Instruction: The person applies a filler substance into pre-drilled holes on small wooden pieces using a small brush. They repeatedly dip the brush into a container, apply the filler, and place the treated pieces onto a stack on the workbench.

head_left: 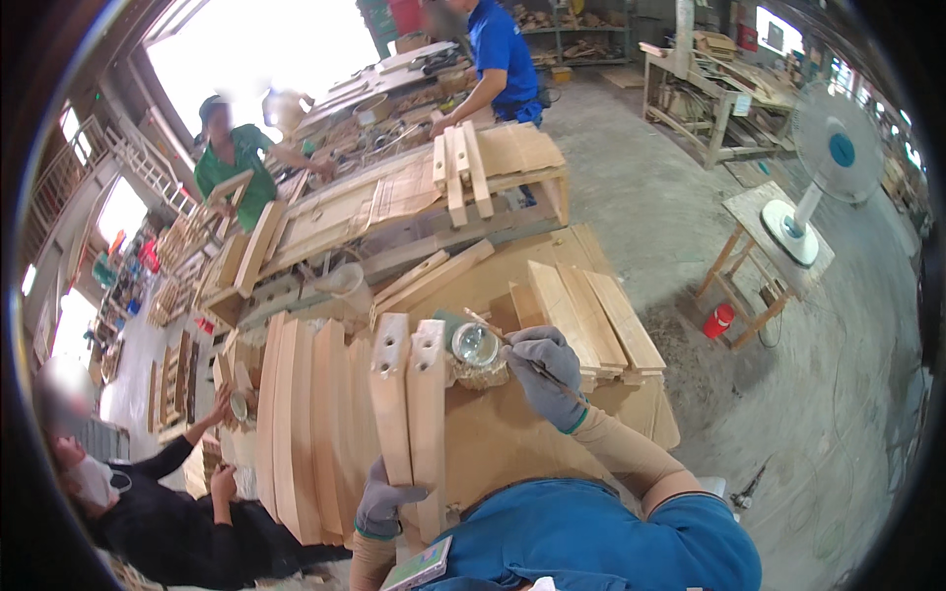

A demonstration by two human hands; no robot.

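My left hand [386, 502], in a grey glove, grips two pale wooden bars [392, 404] near their lower ends, its thumb side lying across them. Each bar shows two drilled holes in its far end face. Also gloved, my right hand [545, 377] is closed around a thin stick-like tool [562, 382], held like a pen. That tool's pale tip reaches over or beside a clear round jar [475, 345]; its exact end is hard to make out. The jar sits on a rough, crusted base just right of the bars' far ends.
Several long wooden pieces [310, 433] stand in a row to the left. Flat boards [581, 320] are stacked at right on a cardboard-covered table [493, 433]. Co-workers stand at left and across the far bench [394, 187]. A white fan [791, 231] tops a stand.
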